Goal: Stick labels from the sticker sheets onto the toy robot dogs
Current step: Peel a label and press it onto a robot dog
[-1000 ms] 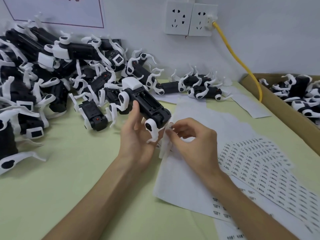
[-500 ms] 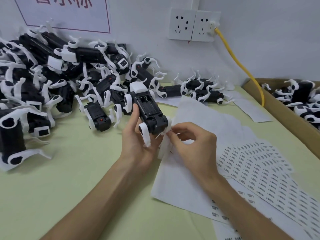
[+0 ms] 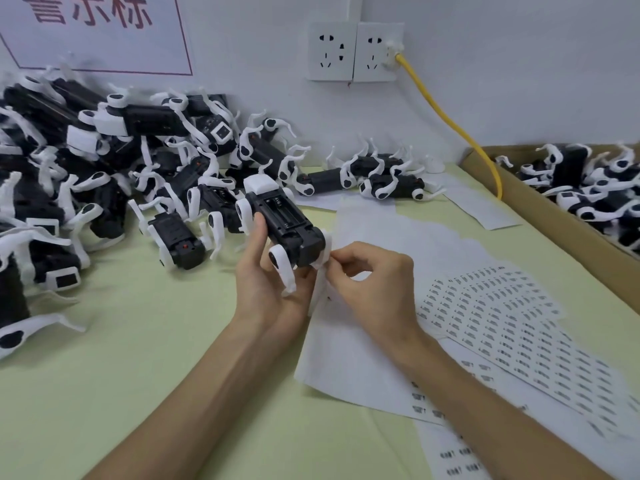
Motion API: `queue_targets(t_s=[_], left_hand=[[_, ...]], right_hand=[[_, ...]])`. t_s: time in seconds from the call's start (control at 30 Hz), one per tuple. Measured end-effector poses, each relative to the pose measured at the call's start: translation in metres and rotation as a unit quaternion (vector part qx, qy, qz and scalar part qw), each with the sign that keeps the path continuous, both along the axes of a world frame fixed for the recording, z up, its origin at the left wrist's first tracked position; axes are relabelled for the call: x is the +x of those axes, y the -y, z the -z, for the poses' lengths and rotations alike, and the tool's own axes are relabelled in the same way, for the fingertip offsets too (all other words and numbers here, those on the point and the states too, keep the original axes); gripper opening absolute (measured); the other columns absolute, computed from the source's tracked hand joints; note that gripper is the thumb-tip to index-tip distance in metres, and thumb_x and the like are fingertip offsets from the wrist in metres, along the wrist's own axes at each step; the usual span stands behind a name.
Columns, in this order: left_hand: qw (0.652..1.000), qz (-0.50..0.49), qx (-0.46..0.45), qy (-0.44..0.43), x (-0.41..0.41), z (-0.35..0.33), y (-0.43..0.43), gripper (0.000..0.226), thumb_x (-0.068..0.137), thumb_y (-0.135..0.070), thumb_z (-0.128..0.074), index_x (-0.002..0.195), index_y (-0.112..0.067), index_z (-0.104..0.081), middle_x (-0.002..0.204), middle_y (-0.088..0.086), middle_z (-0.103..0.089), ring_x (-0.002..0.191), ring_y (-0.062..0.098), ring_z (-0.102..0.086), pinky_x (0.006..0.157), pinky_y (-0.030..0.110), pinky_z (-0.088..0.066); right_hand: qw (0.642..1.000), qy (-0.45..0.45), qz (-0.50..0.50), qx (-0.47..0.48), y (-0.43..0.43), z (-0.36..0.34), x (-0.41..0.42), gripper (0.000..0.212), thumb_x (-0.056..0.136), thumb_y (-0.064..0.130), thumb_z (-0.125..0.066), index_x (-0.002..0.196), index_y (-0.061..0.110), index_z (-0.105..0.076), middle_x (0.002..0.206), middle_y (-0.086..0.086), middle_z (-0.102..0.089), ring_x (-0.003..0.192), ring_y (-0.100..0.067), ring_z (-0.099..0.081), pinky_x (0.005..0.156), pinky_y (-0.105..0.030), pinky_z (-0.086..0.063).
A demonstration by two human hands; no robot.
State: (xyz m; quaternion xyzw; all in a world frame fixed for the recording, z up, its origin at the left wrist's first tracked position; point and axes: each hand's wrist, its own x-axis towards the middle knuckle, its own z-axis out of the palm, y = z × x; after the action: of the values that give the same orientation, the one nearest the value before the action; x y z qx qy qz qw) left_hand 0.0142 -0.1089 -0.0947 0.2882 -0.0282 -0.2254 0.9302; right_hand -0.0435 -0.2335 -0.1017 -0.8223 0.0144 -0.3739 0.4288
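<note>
**Head view: fingers worked at a dog's hind leg**

Head camera looked down on a pale green table point(image 3: 104, 393). A heap of toy robot dogs point(image 3: 104, 174) was piled along its left and back edge, and more lay in a cardboard box point(image 3: 561, 237) on the right. The sticker sheets point(image 3: 502, 323) were fanned out on the right, just beside the right forearm, partly on top of plain white backing paper point(image 3: 346, 348).

The held dog point(image 3: 287, 226) was lifted off the table in the middle, belly up with the battery bay showing and its hind end towards the person. The left hand point(image 3: 266, 289) cradled it from below, thumb up along the flank and fingers curled under the body.

The right hand point(image 3: 377, 282) met it from the right, knuckles up. Thumb and forefinger point(image 3: 337, 268) were pinched together against the white hind leg, the other fingers tucked. The label itself was too small to make out (it may have been under the fingertips).

As a judgement, the step was seating a label. It would go best with the dog braced firmly and the sticker set square. One edge should be laid first, then rubbed flat outwards so no corner lifted on the curved plastic.
</note>
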Motion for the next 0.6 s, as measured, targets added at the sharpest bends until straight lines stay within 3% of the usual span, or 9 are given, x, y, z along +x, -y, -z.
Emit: queue_targets(t_s=[0.2, 0.43, 0.6], left_hand=[[0.997, 0.033, -0.052, 0.039, 0.004, 0.000, -0.004, 0.048, 0.098, -0.050, -0.062, 0.081, -0.009, -0.080, 0.075, 0.006, -0.073, 0.063, 0.021, -0.067, 0.066, 0.029, -0.059], [0.995, 0.069, -0.065, -0.006, 0.011, 0.008, -0.004, 0.045, 0.089, -0.057, -0.072, 0.108, -0.016, -0.079, 0.078, 0.010, -0.067, 0.067, 0.024, -0.064, 0.072, 0.037, -0.060], [0.996, 0.079, -0.049, -0.017, 0.009, 0.006, -0.006, 0.049, 0.090, -0.060, -0.069, 0.091, -0.012, -0.080, 0.082, 0.010, -0.071, 0.072, 0.029, -0.070, 0.072, 0.039, -0.059]], right_hand=[[0.998, -0.029, -0.055, 0.016, -0.001, 0.001, 0.003, 0.013, 0.084, -0.001, -0.076, 0.082, 0.011, -0.080, 0.078, 0.009, -0.075, 0.070, -0.006, -0.067, 0.071, -0.010, -0.048], [0.978, -0.126, -0.101, 0.134, 0.005, -0.007, 0.004, 0.015, 0.089, 0.004, -0.074, 0.081, 0.015, -0.081, 0.077, 0.007, -0.077, 0.071, -0.013, -0.073, 0.072, -0.025, -0.057], [0.953, -0.161, -0.130, 0.221, 0.007, -0.012, 0.004, 0.018, 0.090, 0.004, -0.073, 0.078, 0.017, -0.079, 0.076, 0.005, -0.076, 0.069, -0.010, -0.072, 0.067, -0.018, -0.054]])
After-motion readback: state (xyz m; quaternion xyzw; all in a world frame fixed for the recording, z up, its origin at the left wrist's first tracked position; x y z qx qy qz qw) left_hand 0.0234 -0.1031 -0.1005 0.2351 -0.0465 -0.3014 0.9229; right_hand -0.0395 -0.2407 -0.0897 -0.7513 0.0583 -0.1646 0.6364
